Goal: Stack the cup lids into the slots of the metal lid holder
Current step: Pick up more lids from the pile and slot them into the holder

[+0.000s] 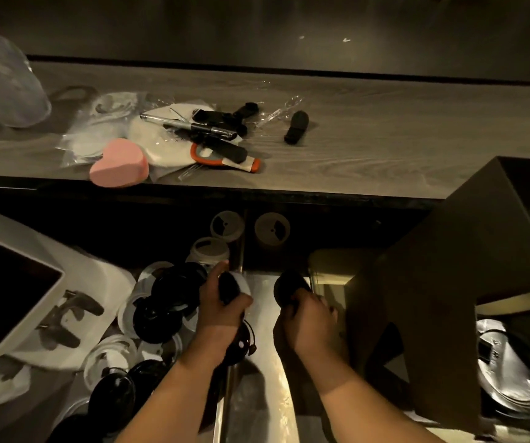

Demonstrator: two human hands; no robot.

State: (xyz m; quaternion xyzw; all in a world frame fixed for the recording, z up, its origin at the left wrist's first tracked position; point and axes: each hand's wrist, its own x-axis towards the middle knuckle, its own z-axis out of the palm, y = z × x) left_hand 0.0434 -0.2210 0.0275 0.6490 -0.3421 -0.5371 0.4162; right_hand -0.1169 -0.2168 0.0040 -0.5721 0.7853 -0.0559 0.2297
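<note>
Black lid (289, 287) pokes out above the right hand (308, 318), fingers curled round it. The left hand (222, 311) grips a second lid (227, 289).

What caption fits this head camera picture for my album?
Left hand grips a black lid, right hand grips a second black lid, beside a heap of lids.

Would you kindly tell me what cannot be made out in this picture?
Head view:
Black lid in right hand: mostly covered by it, dark.
Lid holder slots: shadow under the shelf hides their depth.
Left hand: how many lids it grips, blurred.
Cardboard box: cut off by right edge.
</note>
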